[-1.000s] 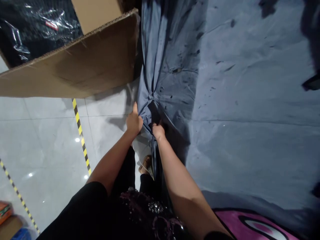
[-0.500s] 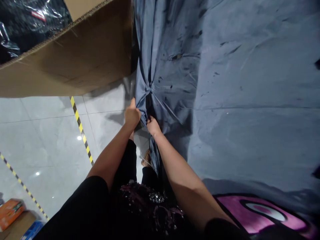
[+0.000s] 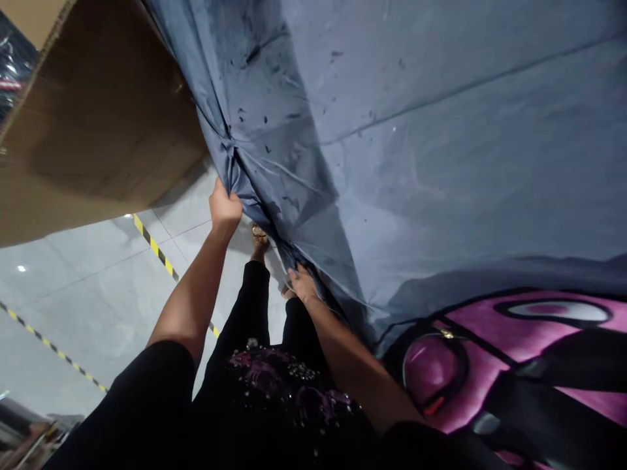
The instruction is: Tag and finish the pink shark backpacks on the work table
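Note:
A large grey-blue cloth (image 3: 441,176) with dark marks covers the right side of the view. Gathered folds meet at a cinched knot (image 3: 230,140) near its left edge. Just below that knot, my left hand (image 3: 226,207) is closed around the bunched edge of the cloth. Lower down and to the right, my right hand (image 3: 302,283) has its fingers curled on the same hanging edge, its fingertips partly hidden by the fabric.
At upper left stands a big cardboard box (image 3: 112,124) with dark plastic-wrapped goods (image 3: 14,65). Yellow-and-black tape (image 3: 157,248) crosses the tiled floor (image 3: 122,307). A pink-and-black bag-like item (image 3: 470,365) lies at lower right on the cloth. My feet are below my hands.
My hands have moved apart: the right one has slid down along the cloth edge toward me, while the left stays near the knot. My view has turned and shifted right.

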